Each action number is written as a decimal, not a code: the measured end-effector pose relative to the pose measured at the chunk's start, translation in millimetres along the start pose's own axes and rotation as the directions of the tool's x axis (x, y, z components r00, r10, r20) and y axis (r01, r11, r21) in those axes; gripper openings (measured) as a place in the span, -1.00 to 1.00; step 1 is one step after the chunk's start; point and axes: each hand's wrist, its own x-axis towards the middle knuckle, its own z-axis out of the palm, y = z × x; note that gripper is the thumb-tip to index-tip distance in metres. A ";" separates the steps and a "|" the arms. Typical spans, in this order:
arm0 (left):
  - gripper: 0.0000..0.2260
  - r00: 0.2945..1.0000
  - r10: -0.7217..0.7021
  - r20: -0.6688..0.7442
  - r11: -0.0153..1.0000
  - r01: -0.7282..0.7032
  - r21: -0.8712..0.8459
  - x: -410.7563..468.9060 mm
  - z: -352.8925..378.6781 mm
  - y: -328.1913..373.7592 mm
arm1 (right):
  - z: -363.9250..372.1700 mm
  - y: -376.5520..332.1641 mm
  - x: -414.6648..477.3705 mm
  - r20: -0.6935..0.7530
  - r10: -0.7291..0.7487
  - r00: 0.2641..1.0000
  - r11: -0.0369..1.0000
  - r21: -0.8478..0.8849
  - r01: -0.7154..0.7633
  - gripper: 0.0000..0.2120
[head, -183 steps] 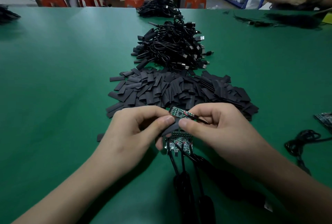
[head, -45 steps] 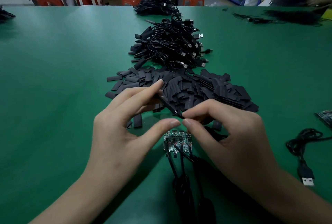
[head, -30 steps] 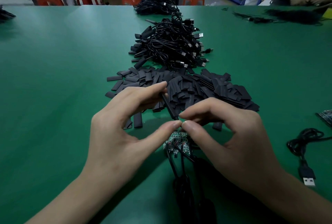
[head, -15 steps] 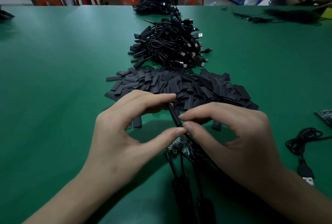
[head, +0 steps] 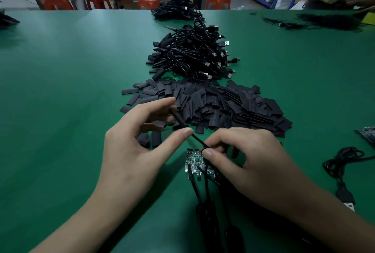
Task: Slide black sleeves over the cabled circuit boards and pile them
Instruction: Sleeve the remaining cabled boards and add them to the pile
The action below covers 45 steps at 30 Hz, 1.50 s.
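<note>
Green circuit boards (head: pixel 197 163) with black cables lie nearest. Above them, the right hand (head: pixel 249 163) and left hand (head: pixel 140 143) pinch a black sleeve (head: pixel 183 126) edge-on, seemingly working it along. Beyond: loose sleeves (head: pixel 219 106), then the finished pile (head: pixel 194 53).

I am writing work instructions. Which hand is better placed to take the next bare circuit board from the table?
Probably the right hand: its fingertips sit just over the bare circuit boards. The left hand is farther away, holding the sleeved piece.
</note>
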 end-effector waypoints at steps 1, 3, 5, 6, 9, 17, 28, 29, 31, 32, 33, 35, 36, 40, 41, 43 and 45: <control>-0.53 1.000 -0.017 0.007 1.000 0.017 0.019 0.0 0.4 -1.1 | -0.6 0.8 0.7 -0.017 0.008 1.000 1.000 0.011 -0.007 -0.84; -0.50 0.998 -0.044 0.045 0.994 0.039 0.102 -0.1 0.6 -2.7 | -6.6 4.8 4.2 -0.074 0.040 0.996 0.997 0.064 -0.035 -0.88; -0.51 0.989 -0.027 0.148 0.962 -0.014 0.272 -1.6 0.0 -3.5 | -20.9 9.4 13.7 -0.121 0.128 0.984 0.985 0.130 -0.112 -0.91; -0.51 0.974 -0.032 0.226 0.932 -0.053 0.358 -2.8 0.1 -2.9 | -29.9 12.3 21.7 -0.141 0.165 0.976 0.982 0.120 -0.148 -0.92; -0.42 0.918 -0.106 0.381 0.874 -0.097 0.477 -6.5 1.1 -0.6 | -56.4 21.1 60.8 -0.192 0.154 0.969 0.980 -0.093 -0.174 -0.92; -0.75 0.902 -0.195 0.385 0.948 0.073 0.309 -5.6 1.7 4.0 | -62.5 51.3 226.4 -0.160 0.063 0.985 0.910 -0.397 -0.122 -0.72; -0.80 0.786 -0.355 0.506 0.826 0.518 -0.225 0.8 -0.9 4.2 | -12.7 48.4 285.6 0.143 0.062 0.988 0.653 -0.754 0.068 -0.60; -0.77 0.781 -0.364 0.508 0.809 0.535 -0.243 1.0 -1.3 3.5 | -14.5 43.5 280.4 0.115 0.039 0.993 0.658 -0.751 0.061 -0.57; -0.75 0.781 -0.372 0.502 0.789 0.551 -0.273 1.6 -1.9 3.7 | -19.9 30.8 256.6 0.058 -0.046 0.997 0.704 -0.706 0.074 -0.54; -0.76 0.786 -0.373 0.493 0.783 0.552 -0.287 1.8 -2.3 4.3 | -22.7 23.3 237.3 0.029 -0.096 0.995 0.756 -0.649 0.091 -0.55; -0.76 0.792 -0.374 0.483 0.779 0.550 -0.299 2.0 -2.0 4.7 | -25.1 16.2 213.5 0.003 -0.129 0.992 0.820 -0.562 0.109 -0.58; -0.76 0.805 -0.372 0.461 0.775 0.543 -0.324 2.0 -1.2 5.2 | -26.9 5.1 157.7 -0.017 -0.144 0.989 0.928 -0.349 0.129 -0.66; -0.76 0.812 -0.373 0.449 0.772 0.540 -0.335 2.1 -0.7 5.3 | -26.9 2.0 129.2 -0.011 -0.114 0.993 0.962 -0.251 0.108 -0.68; -0.72 0.841 -0.377 0.389 0.783 0.513 -0.352 0.6 0.9 6.9 | -23.0 -2.4 40.6 0.131 0.192 0.973 0.963 0.165 -0.212 -0.63; -0.72 0.847 -0.375 0.377 0.791 0.504 -0.346 0.6 1.6 8.1 | -19.7 -1.0 28.0 0.168 0.238 0.957 0.926 0.259 -0.276 -0.61; -0.75 0.857 -0.372 0.358 0.803 0.490 -0.339 0.0 3.2 10.7 | -9.8 0.5 12.0 0.194 0.279 0.940 0.862 0.381 -0.334 -0.64; -0.77 0.857 -0.377 0.350 0.791 0.495 -0.359 -0.7 4.5 13.0 | -1.1 0.0 5.5 0.197 0.309 0.930 0.813 0.452 -0.366 -0.73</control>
